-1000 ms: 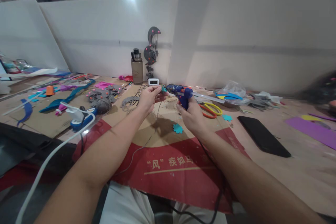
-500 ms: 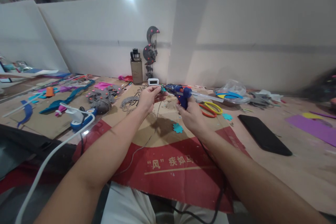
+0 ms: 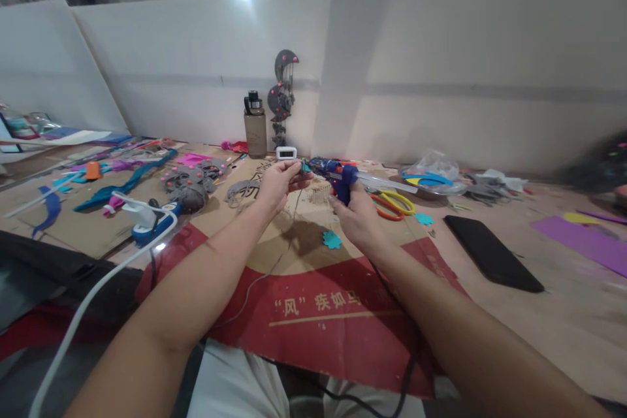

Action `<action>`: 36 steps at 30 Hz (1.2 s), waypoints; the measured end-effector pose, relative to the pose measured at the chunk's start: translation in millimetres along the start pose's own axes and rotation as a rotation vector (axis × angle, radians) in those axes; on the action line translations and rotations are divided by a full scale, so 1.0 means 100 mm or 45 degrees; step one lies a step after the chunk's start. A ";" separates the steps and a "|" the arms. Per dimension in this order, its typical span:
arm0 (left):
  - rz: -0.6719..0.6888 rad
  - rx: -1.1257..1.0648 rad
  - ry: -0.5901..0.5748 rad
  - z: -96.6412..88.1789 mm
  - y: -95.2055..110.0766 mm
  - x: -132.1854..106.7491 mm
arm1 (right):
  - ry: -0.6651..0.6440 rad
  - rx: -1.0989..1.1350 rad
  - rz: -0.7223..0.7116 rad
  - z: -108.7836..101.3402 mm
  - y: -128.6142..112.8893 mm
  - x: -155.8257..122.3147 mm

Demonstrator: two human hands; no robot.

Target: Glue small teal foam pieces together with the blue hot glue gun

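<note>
My right hand is wrapped round the handle of a blue hot glue gun, and a clear glue stick sticks out of its back. The gun's nozzle points left, at a small teal piece pinched in the fingertips of my left hand. Whether nozzle and piece touch, I cannot tell. A thin grey string hangs below my left hand and runs down over the cardboard. Beneath the hands lies a teal flower-shaped cutout; another teal cutout is farther right.
Red and yellow scissors lie right of the gun, with a black phone beyond. A bottle and a small white digital display stand at the back. Grey yarn and a blue power strip are on the left.
</note>
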State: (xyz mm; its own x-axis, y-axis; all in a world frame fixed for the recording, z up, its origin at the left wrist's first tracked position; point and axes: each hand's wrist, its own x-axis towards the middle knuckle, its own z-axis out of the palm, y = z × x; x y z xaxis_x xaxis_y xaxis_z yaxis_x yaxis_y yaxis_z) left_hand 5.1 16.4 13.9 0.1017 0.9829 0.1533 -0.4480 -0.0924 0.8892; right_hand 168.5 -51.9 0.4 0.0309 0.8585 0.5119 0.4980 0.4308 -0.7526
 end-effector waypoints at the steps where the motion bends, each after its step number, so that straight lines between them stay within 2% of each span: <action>1: 0.002 0.001 0.001 0.00 0.00 0.00 | 0.000 -0.006 0.000 0.00 -0.01 0.00; 6: -0.019 0.011 0.046 0.03 0.03 -0.02 | 0.020 -0.002 -0.011 0.00 0.02 0.00; 15: -0.001 0.037 0.007 0.00 0.00 0.00 | 0.008 0.005 0.005 0.01 0.04 0.00; 36: -0.002 0.017 0.029 0.00 0.03 -0.01 | 0.031 0.013 -0.007 0.01 0.06 0.00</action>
State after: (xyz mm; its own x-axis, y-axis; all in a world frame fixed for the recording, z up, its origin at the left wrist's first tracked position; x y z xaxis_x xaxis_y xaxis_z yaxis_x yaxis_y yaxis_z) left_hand 4.0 14.7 16.0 0.0821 0.9864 0.1422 -0.4361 -0.0927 0.8951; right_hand 170.0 -49.0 -4.3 0.0496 0.8492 0.5257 0.4896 0.4381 -0.7539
